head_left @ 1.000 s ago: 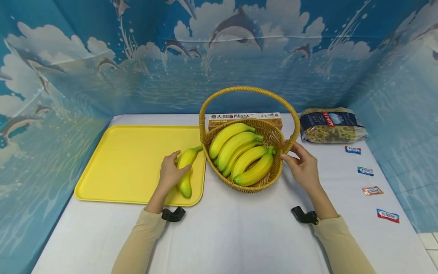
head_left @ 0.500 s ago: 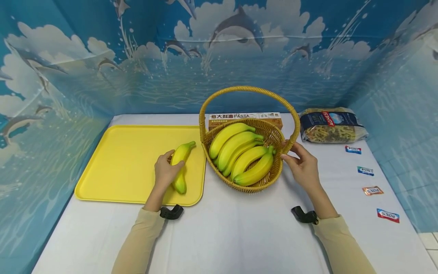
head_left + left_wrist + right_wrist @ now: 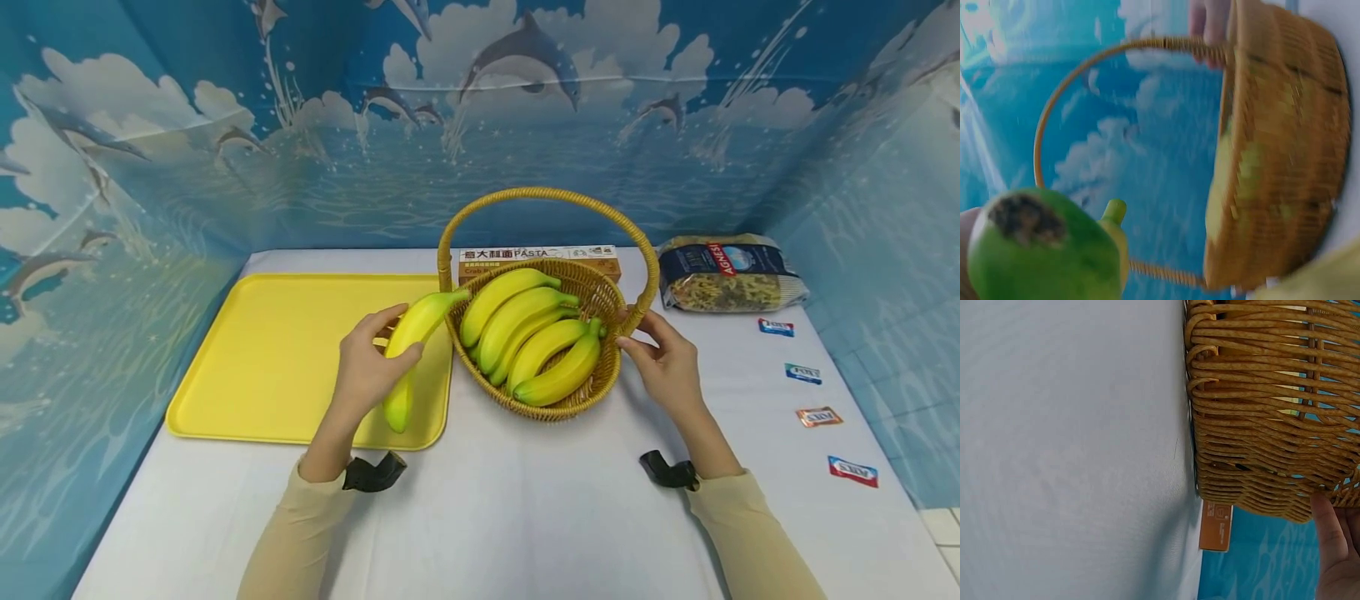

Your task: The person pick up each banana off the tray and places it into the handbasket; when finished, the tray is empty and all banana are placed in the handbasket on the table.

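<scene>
My left hand [image 3: 371, 362] grips a yellow banana [image 3: 411, 333] with a greenish tip, raised above the right end of the yellow tray [image 3: 277, 358]. The banana's stem reaches the left side of the wicker basket [image 3: 551, 412] in the head view; whether it touches cannot be told. In the left wrist view, the banana's dark blossom end [image 3: 1025, 219] is close to the camera. Several bananas [image 3: 517, 333] lie in the basket. With thumb and fingers, my right hand [image 3: 667, 367] pinches the basket's right rim by the handle's foot; its thumb [image 3: 1330, 534] presses the weave.
A pasta box [image 3: 536, 254] stands behind the basket. To its right lies a bag of pasta [image 3: 727, 275]. Several small wrapped bars [image 3: 819, 417] form a column along the table's right side. A dolphin-print curtain [image 3: 480, 125] encloses the white table.
My left hand has lifted the banana off the tray, after shifting left, and brought it up and right toward the basket. My right hand stays on the rim.
</scene>
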A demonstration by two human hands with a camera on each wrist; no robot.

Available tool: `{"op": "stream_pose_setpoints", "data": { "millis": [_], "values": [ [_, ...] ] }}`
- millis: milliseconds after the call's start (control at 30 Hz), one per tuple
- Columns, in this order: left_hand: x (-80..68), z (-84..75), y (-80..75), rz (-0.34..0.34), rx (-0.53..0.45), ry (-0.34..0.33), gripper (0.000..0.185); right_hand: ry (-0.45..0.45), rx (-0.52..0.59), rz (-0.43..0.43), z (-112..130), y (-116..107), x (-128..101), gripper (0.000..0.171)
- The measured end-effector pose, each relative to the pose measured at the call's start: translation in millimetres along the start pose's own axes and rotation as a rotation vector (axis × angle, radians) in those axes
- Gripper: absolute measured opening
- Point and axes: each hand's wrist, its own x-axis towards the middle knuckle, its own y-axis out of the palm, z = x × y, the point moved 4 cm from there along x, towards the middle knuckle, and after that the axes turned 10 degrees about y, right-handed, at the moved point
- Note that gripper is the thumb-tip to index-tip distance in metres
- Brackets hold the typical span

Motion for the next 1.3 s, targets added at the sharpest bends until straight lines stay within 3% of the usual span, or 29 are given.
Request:
{"op": "stream_pose_setpoints", "data": {
  "millis": [233, 400, 600, 800, 1033, 1300],
  "values": [
    [25.1, -50.3, 51.1, 0.127, -0.001, 0.177, 0.056, 0.003, 0.021, -0.01, -20, 0, 2, 0.047],
    [48.2, -67.1, 84.7, 0.142, 0.061, 0.252, 0.056, 0.01, 0.044, -0.003, -20, 1, 2, 0.045],
    [65.7, -63.9, 119.9, 0.219, 0.135, 0.247, 0.059, 0.03, 0.036, -0.001, -21, 2, 2, 0.046],
    [68.4, -54.1, 145.6, 0.318, 0.203, 0.227, 0.061, 0.002, 0.012, 0.001, -23, 1, 2, 0.049],
    [64.2, -51.0, 158.5, 0.375, 0.256, 0.23, 0.059, 0.018, 0.011, 0.003, -21, -1, 2, 0.047],
    [59.8, -52.9, 164.1, 0.413, 0.377, 0.288, 0.056, 0.0, 0.021, 0.003, -21, -3, 2, 0.048]
  ]
}}
